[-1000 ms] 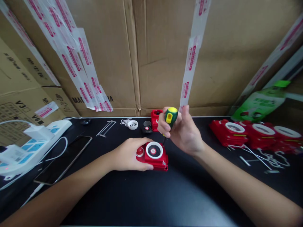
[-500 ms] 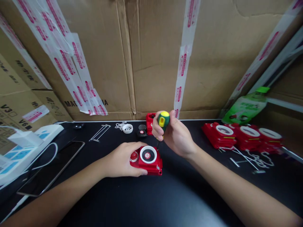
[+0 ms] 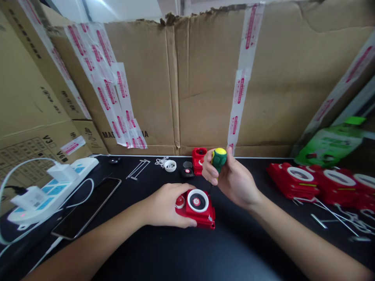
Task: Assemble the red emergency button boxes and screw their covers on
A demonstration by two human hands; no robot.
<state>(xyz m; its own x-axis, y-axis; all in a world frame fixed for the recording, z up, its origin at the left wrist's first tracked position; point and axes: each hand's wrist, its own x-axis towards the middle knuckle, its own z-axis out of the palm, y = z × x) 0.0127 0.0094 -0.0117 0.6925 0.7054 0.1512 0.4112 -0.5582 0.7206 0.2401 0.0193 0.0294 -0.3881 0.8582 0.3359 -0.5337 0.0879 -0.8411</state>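
Left hand curled around red device, right hand fisted on screwdriver, device between

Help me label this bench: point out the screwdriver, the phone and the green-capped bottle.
Screwdriver [image 3: 219,160], head view: on its handle.
Phone [image 3: 88,210], head view: on its dark screen.
Green-capped bottle [image 3: 333,143], head view: on its label.

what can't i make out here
Head view: left end of held red box, covered by left hand.
Head view: tip of the screwdriver, too small and dark to tell what it touches.
Head view: rightmost red box, cut off by the edge.
Head view: label of the green bottle, blurred.
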